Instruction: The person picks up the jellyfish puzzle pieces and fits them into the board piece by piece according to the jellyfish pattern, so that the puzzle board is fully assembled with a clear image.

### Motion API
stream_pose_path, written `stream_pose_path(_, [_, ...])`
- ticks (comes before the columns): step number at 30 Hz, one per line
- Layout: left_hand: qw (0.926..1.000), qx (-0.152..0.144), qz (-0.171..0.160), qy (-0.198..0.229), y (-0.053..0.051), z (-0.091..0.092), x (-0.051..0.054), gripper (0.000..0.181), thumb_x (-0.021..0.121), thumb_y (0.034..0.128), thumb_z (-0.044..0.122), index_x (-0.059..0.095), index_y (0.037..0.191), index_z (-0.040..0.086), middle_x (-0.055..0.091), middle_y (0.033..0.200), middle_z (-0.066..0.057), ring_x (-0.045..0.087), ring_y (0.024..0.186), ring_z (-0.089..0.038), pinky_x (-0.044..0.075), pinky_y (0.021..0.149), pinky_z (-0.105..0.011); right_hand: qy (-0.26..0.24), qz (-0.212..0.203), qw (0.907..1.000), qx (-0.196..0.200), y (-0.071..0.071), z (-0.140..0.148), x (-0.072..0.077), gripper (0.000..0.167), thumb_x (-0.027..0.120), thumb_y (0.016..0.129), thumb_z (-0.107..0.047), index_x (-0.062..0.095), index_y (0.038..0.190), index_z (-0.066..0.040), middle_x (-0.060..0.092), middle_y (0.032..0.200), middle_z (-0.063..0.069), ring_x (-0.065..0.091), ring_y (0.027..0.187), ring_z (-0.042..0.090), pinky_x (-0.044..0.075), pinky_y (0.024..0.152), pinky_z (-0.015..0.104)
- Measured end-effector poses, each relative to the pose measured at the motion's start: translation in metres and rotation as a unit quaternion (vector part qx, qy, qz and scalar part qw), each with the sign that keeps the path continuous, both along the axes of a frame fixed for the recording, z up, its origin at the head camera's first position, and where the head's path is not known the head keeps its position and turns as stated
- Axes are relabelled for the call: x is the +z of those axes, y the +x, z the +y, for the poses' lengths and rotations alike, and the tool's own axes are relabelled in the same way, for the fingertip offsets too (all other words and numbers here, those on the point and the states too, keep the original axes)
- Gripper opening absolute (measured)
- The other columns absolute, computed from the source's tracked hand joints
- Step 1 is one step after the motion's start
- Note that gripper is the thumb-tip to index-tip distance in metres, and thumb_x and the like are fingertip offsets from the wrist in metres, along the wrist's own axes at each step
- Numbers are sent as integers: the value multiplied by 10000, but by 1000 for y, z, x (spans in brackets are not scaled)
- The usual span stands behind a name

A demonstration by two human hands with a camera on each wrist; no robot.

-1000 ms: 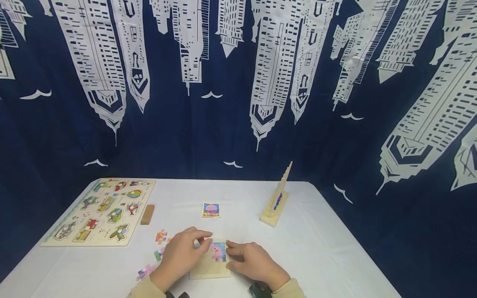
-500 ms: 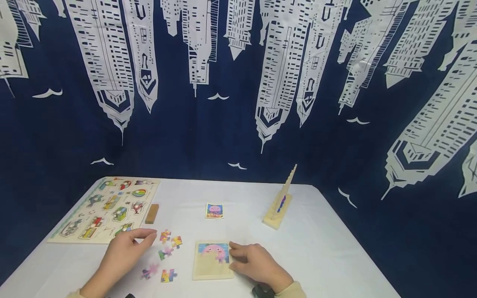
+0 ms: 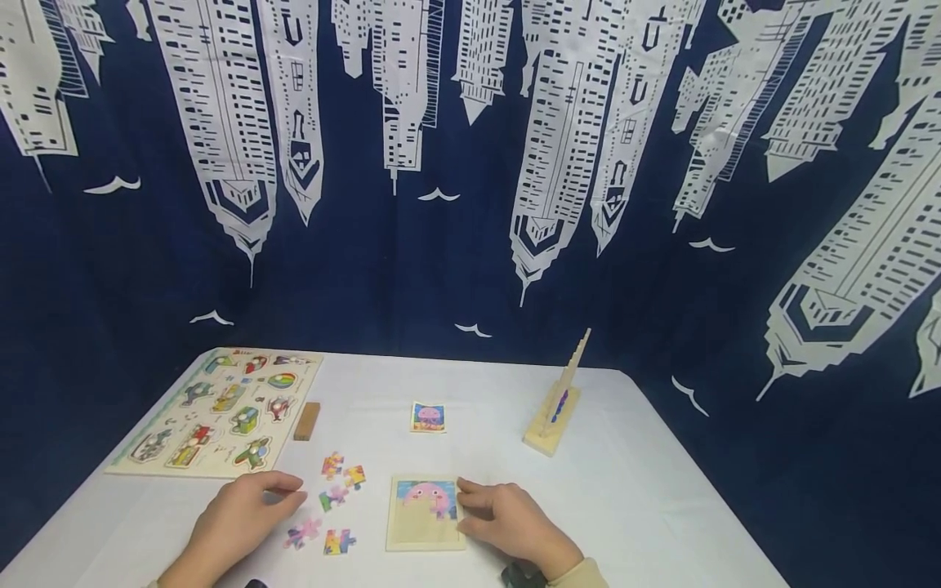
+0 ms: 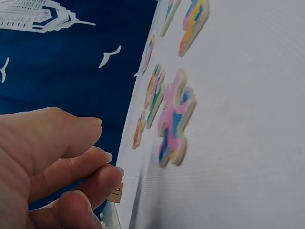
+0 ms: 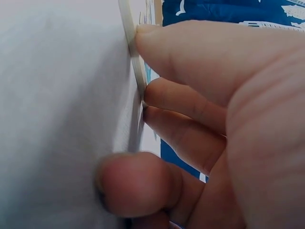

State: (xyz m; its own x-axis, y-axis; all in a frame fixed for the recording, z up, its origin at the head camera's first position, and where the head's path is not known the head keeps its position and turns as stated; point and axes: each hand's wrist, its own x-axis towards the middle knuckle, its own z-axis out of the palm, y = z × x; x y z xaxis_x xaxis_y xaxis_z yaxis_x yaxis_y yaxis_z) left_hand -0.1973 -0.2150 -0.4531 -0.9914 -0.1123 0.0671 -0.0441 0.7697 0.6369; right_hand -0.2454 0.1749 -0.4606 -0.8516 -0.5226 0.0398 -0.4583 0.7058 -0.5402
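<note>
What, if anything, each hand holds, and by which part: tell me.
The left hand holds nothing. The right hand only touches the puzzle board, its fingertips against the board's right edge.

No word or number is standing out clearly enough to be read. On the small wooden block [image 4: 116,192], dark characters are showing in the left wrist view, too small to make out. On the large picture board [image 3: 219,447], red lettering is running along the far edge, also too tiny to read.
</note>
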Motion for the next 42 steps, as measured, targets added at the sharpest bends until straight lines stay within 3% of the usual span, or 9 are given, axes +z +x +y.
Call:
stream_pose_path(12, [9999,-66,-98,-103,-2,8,-7,249,807,856,395,796,1031,218,773,1072,10,694,1085,-307,514,875,-543,-24,87,9999,84,4,1,3,421,769,904,-364,741,1263,-147,631,1426,-20,598,1325,278,478,1070,524])
stream_pose_path(23, [9996,-62,-142,-220,0,5,-4,202,830,834,374,784,982,245,761,970,56,691,956,-187,519,804,-471,16,86,10000,48,2,0,0,423,756,913,-381,739,1267,-150,623,1431,-39,584,1341,269,458,1087,541])
stream_pose_path(28, [9990,-186,-300,-262,3,7,-5,283,882,756,462,741,908,268,683,840,103,595,791,-118,439,687,-353,-27,43,10000,53,2,1,1,427,753,917,-375,735,1272,-139,620,1436,-34,576,1348,267,475,1079,509])
stream_pose_path(32, [9977,-316,-493,-346,6,9,-5,377,911,694,505,704,890,258,615,813,100,535,743,-124,397,661,-332,-53,100,9999,120,2,1,1,427,755,920,-367,734,1272,-125,623,1434,-16,581,1342,279,483,1069,509])
stream_pose_path(42, [9973,-457,-519,-239,8,13,-4,299,911,729,406,681,831,245,592,784,85,525,742,-126,390,668,-332,-47,154,9998,144,4,1,1,427,761,916,-370,736,1269,-131,625,1433,-17,588,1334,282,488,1065,502])
